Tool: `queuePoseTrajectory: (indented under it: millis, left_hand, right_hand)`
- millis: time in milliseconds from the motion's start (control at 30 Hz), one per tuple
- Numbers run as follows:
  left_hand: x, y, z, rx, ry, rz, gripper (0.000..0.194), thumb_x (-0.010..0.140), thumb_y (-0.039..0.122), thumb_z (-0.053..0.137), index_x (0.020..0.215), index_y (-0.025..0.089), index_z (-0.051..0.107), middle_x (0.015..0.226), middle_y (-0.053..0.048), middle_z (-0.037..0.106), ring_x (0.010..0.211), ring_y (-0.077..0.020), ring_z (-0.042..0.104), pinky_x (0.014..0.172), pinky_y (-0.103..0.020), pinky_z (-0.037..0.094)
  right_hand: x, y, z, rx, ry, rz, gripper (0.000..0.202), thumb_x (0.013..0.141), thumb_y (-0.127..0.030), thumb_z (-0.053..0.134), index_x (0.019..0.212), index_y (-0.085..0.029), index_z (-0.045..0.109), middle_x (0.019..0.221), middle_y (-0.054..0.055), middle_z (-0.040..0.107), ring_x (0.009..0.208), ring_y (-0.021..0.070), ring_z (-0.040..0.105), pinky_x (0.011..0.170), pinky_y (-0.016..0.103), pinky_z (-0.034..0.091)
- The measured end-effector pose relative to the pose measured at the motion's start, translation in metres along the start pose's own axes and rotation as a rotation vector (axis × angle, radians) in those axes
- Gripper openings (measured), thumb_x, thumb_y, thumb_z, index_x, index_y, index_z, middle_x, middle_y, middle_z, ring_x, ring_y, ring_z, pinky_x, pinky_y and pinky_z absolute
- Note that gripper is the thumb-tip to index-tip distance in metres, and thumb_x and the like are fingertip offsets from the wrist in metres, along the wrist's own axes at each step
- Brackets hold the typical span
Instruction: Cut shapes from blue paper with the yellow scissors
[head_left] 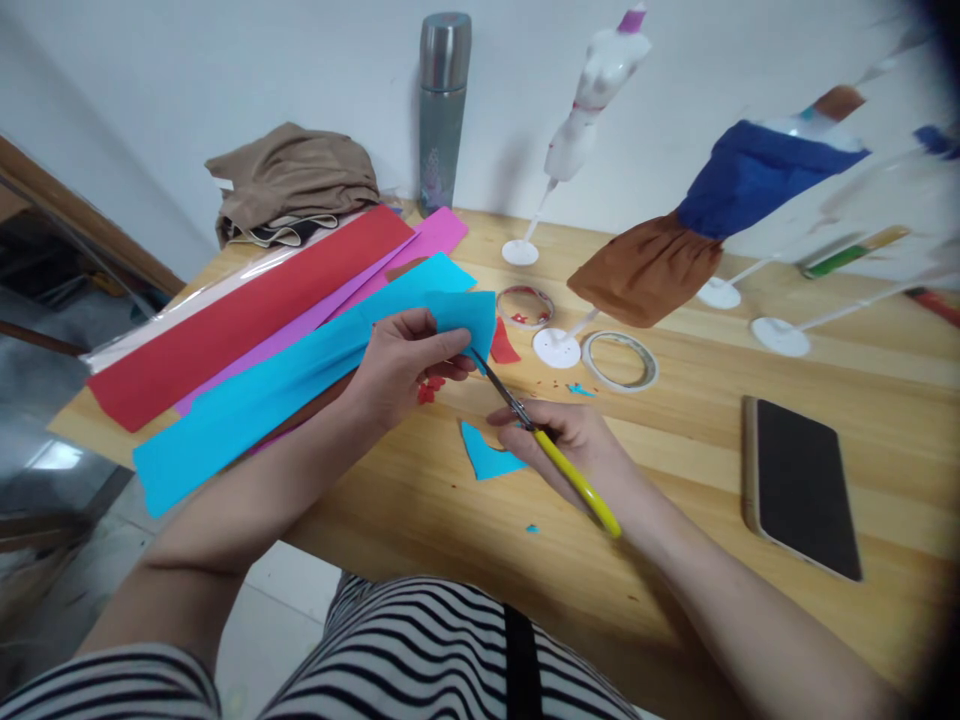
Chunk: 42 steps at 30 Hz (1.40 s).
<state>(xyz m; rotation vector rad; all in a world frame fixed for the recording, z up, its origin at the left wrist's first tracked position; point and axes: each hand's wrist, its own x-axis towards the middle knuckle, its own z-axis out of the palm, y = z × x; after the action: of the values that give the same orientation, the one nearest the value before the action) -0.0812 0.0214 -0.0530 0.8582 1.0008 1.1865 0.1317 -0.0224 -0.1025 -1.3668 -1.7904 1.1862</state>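
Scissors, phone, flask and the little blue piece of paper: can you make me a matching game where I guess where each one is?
Things:
1) scissors
2) phone
3) flask
4) little blue piece of paper

Places:
A) standing upright near the wall
B) pinched in the left hand
C) held in the right hand
D) lying on the table with its dark screen facing up

Right pairs: 1-C, 2-D, 3-A, 4-B

two hands [405, 365] [589, 440]; perhaps four stands [520, 253] [556, 350] [718, 293] [780, 338]
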Motion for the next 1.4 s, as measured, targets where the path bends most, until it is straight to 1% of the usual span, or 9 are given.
queuePoseTrajectory:
  millis: [200,333,500,600,667,767,967,1167,1400]
  left_hand:
    - [0.001,0.000,-0.001,0.041,-0.028,-0.005,0.027,0.064,0.027,0.092,0.069,0.016,0.068,0.065,-0.002,0.074,0.057,-0.0138,0.072,0.056,-0.023,0.058]
    - [0.003,-0.001,-0.003,0.041,-0.003,-0.006,0.031,0.063,0.029,0.093,0.067,0.017,0.064,0.064,-0.002,0.073,0.059,-0.0155,0.073,0.056,-0.025,0.059]
    - [0.002,-0.001,-0.004,0.069,0.006,0.004,0.037,0.063,0.033,0.095,0.066,0.018,0.062,0.064,-0.002,0.073,0.059,-0.0169,0.074,0.056,-0.026,0.058]
    - [0.002,-0.001,-0.003,0.081,0.001,0.033,0.039,0.063,0.037,0.097,0.066,0.018,0.064,0.064,-0.003,0.074,0.057,-0.0162,0.073,0.056,-0.026,0.058]
    - [0.002,-0.002,-0.003,0.087,0.000,0.049,0.038,0.063,0.038,0.098,0.068,0.017,0.066,0.063,-0.003,0.074,0.057,-0.0160,0.072,0.055,-0.026,0.057]
    - [0.002,-0.002,-0.003,0.103,0.015,0.069,0.038,0.063,0.037,0.097,0.066,0.018,0.064,0.063,-0.003,0.074,0.058,-0.0167,0.073,0.056,-0.027,0.058]
    - [0.002,-0.002,-0.002,0.121,0.048,0.121,0.042,0.062,0.037,0.098,0.065,0.019,0.061,0.061,-0.002,0.073,0.056,-0.0160,0.072,0.057,-0.026,0.058]
    - [0.001,-0.004,0.001,0.148,0.060,0.145,0.044,0.062,0.037,0.097,0.063,0.020,0.057,0.059,-0.002,0.073,0.054,-0.0160,0.071,0.054,-0.027,0.057]
    - [0.002,-0.008,0.001,0.154,0.080,0.148,0.049,0.062,0.039,0.097,0.063,0.021,0.052,0.060,-0.002,0.074,0.055,-0.0180,0.073,0.053,-0.027,0.057]
  right_hand:
    - [0.002,0.002,0.001,0.005,0.011,-0.038,0.057,0.086,-0.073,0.069,0.085,-0.019,0.087,0.068,0.005,0.072,0.059,0.0171,0.059,0.054,0.028,0.043]
    - [0.002,0.002,0.001,-0.011,0.009,-0.038,0.056,0.087,-0.072,0.068,0.086,-0.019,0.087,0.068,0.004,0.070,0.059,0.0163,0.057,0.055,0.028,0.043]
    - [0.002,-0.002,-0.001,-0.029,0.006,-0.062,0.054,0.088,-0.068,0.067,0.083,-0.017,0.085,0.065,0.002,0.065,0.057,0.0139,0.050,0.053,0.026,0.039]
    - [0.002,-0.006,-0.003,-0.045,-0.002,-0.060,0.051,0.088,-0.065,0.066,0.083,-0.017,0.084,0.064,0.001,0.061,0.055,0.0125,0.045,0.052,0.026,0.036]
    - [0.002,-0.009,-0.003,-0.045,-0.017,-0.045,0.050,0.088,-0.064,0.066,0.083,-0.017,0.083,0.064,0.001,0.061,0.055,0.0126,0.045,0.052,0.026,0.037]
    - [0.002,-0.010,-0.004,-0.035,-0.043,-0.001,0.051,0.087,-0.065,0.065,0.083,-0.017,0.082,0.064,0.002,0.061,0.056,0.0135,0.047,0.053,0.026,0.038]
    - [0.002,-0.008,-0.005,-0.050,-0.072,0.033,0.060,0.085,-0.072,0.066,0.092,-0.015,0.084,0.063,0.001,0.058,0.056,0.0135,0.045,0.051,0.026,0.035]
    - [0.002,-0.006,-0.005,-0.026,-0.073,0.029,0.061,0.085,-0.073,0.066,0.093,-0.016,0.084,0.061,-0.001,0.053,0.054,0.0123,0.041,0.050,0.026,0.032]
    - [0.002,-0.003,-0.003,0.000,-0.045,0.007,0.060,0.087,-0.073,0.066,0.093,-0.016,0.085,0.062,0.000,0.056,0.054,0.0125,0.042,0.051,0.026,0.033]
